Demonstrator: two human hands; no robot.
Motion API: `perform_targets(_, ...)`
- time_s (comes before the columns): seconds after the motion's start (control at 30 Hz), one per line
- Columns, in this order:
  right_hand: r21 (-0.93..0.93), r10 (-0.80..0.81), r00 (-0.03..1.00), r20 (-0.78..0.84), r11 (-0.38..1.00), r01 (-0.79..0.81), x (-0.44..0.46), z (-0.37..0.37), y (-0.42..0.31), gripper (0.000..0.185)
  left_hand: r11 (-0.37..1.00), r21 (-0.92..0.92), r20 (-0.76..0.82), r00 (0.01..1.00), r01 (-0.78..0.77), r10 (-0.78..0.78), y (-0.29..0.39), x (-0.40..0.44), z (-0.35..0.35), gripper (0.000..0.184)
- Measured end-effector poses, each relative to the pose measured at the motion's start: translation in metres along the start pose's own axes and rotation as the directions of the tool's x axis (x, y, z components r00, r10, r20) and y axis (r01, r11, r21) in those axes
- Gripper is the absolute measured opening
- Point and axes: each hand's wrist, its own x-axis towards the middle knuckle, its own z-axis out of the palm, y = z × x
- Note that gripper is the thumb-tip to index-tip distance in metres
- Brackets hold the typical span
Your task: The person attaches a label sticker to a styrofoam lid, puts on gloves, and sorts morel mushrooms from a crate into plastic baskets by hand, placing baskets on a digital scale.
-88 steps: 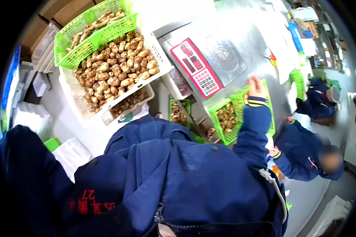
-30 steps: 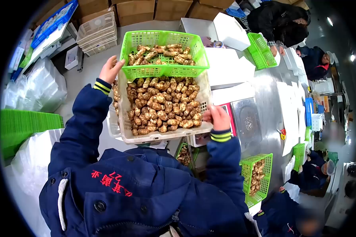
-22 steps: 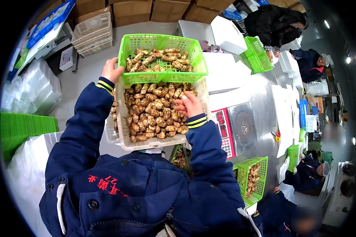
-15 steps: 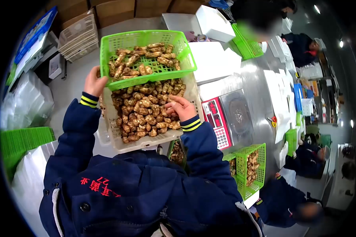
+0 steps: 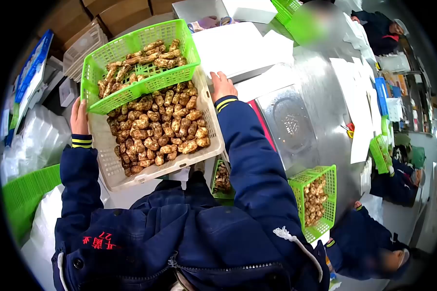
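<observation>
A pale plastic crate (image 5: 114, 178) in front of me holds a heap of stubby, mottled brown-and-cream mushrooms (image 5: 150, 131). Across its far part rests a green plastic basket (image 5: 145, 86) with longer mushrooms (image 5: 153, 56) in it. My left hand (image 5: 79, 118) is closed at the crate's left edge, close to the basket's near corner; some of its fingers are hidden. Beside the crate's right rim is my right hand (image 5: 222, 86), its fingers stretched out and nothing visible in them.
To the right are a scale with a metal pan (image 5: 291, 121), scissors (image 5: 349, 129) and white sheets (image 5: 353, 104). Another green basket of mushrooms (image 5: 314, 199) stands near my right arm. Stacked green baskets (image 5: 31, 196) are at left. Co-workers (image 5: 361, 242) stand along the right.
My right hand has left the mushrooms for the crate's right side. My left hand has moved down from the basket's rim. Crate and basket now sit farther left from the scale.
</observation>
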Motion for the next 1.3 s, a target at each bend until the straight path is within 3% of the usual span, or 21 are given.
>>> perform_targets(0.03,-0.082,0.039,0.993,0.111,0.996,-0.03,0.012,0.002,-0.002,0.044,0.967,0.179,0.019,0.983,-0.181,0.181,-0.013,-0.002,-0.017,0.043)
perform_targets(0.1,0.065,-0.076,0.986,-0.151,0.994,0.086,0.015,-0.004,0.029,0.038,1.0,0.01,-0.101,0.995,-0.014,0.015,0.016,-0.03,-0.005,0.045)
perform_targets(0.13,0.258,-0.12,0.92,-0.373,0.939,0.227,0.02,-0.009,0.048,0.036,1.0,0.012,-0.12,0.993,-0.008,0.009,0.022,-0.04,-0.005,0.045)
perform_targets(0.17,0.338,-0.123,0.878,-0.463,0.891,0.303,0.024,-0.022,0.065,0.037,1.0,-0.006,-0.118,0.993,-0.022,0.021,0.015,-0.041,-0.013,0.045)
perform_targets(0.2,0.396,-0.108,0.879,-0.463,0.862,0.315,0.026,-0.038,0.083,0.038,1.0,-0.001,-0.131,0.991,-0.017,0.017,0.016,-0.049,-0.015,0.045)
perform_targets(0.23,0.743,0.054,0.956,-0.29,0.642,0.189,0.029,-0.048,0.098,0.037,1.0,0.005,-0.136,0.991,-0.014,0.015,0.018,-0.056,-0.014,0.045)
perform_targets(0.27,0.71,0.085,0.955,-0.284,0.688,0.15,0.017,-0.084,0.088,0.035,1.0,-0.003,-0.162,0.987,0.0,-0.001,0.016,-0.059,-0.015,0.045)
perform_targets(0.33,0.832,0.126,0.977,-0.172,0.549,0.076,0.017,-0.105,0.104,0.036,1.0,-0.016,-0.18,0.983,0.017,-0.02,0.012,-0.065,-0.017,0.045)
perform_targets(0.57,0.534,0.018,0.912,-0.41,0.815,0.224,0.019,-0.094,0.103,0.038,0.999,-0.022,-0.199,0.979,0.049,-0.052,0.005,-0.09,-0.024,0.044)
perform_targets(0.63,0.207,-0.268,0.813,-0.517,0.882,0.423,0.027,-0.062,0.123,0.035,0.998,0.057,-0.193,0.981,0.012,-0.001,0.006,-0.102,-0.027,0.04)
perform_targets(0.67,0.171,-0.244,0.854,-0.46,0.919,0.355,0.024,-0.053,0.12,0.033,0.998,0.044,-0.193,0.98,-0.037,0.044,0.004,-0.109,-0.027,0.036)
perform_targets(0.7,0.018,-0.393,0.782,-0.484,0.889,0.458,0.03,-0.035,0.129,0.035,0.992,0.09,-0.172,0.979,-0.093,0.107,0.002,-0.115,-0.033,0.033)
perform_targets(0.73,0.122,-0.348,0.859,-0.376,0.9,0.418,0.026,-0.024,0.134,0.037,0.975,0.162,-0.168,0.969,-0.153,0.18,-0.025,-0.113,-0.045,0.032)
perform_targets(0.77,0.174,-0.34,0.897,-0.283,0.901,0.397,0.028,-0.013,0.142,0.044,0.984,0.11,-0.151,0.976,-0.141,0.157,-0.021,-0.12,-0.043,0.031)
perform_targets(0.8,0.079,-0.426,0.863,-0.27,0.884,0.461,0.025,-0.012,0.14,0.052,0.973,0.144,-0.153,0.967,-0.182,0.203,-0.021,-0.123,-0.045,0.03)
perform_targets(0.83,0.178,-0.274,0.94,-0.201,0.934,0.31,0.016,-0.02,0.127,0.055,0.96,0.169,-0.138,0.959,-0.223,0.247,-0.019,-0.127,-0.048,0.03)
perform_targets(0.9,0.355,-0.141,0.96,-0.241,0.908,0.222,0.001,-0.046,0.089,0.049,0.961,0.234,-0.108,0.978,-0.15,0.179,-0.004,-0.138,-0.066,0.032)
perform_targets(0.97,0.41,-0.088,0.975,-0.203,0.897,0.166,-0.016,-0.084,0.039,0.041,0.975,0.172,-0.101,0.982,-0.14,0.158,-0.012,-0.142,-0.088,0.031)
perform_targets(1.03,0.688,-0.04,0.999,-0.007,0.725,0.034,-0.038,-0.12,-0.03,0.035,0.976,0.139,-0.104,0.977,-0.169,0.184,-0.033,-0.145,-0.118,0.03)
perform_targets(1.23,0.715,-0.404,0.911,-0.083,0.612,0.337,-0.073,-0.132,-0.243,0.029,0.98,0.177,-0.073,0.992,-0.086,0.1,-0.106,-0.143,-0.272,0.023)
perform_targets(1.3,0.685,-0.488,0.871,0.048,0.651,0.327,-0.091,-0.121,-0.338,0.029,0.994,0.096,-0.073,0.996,-0.047,0.054,-0.153,-0.122,-0.336,0.021)
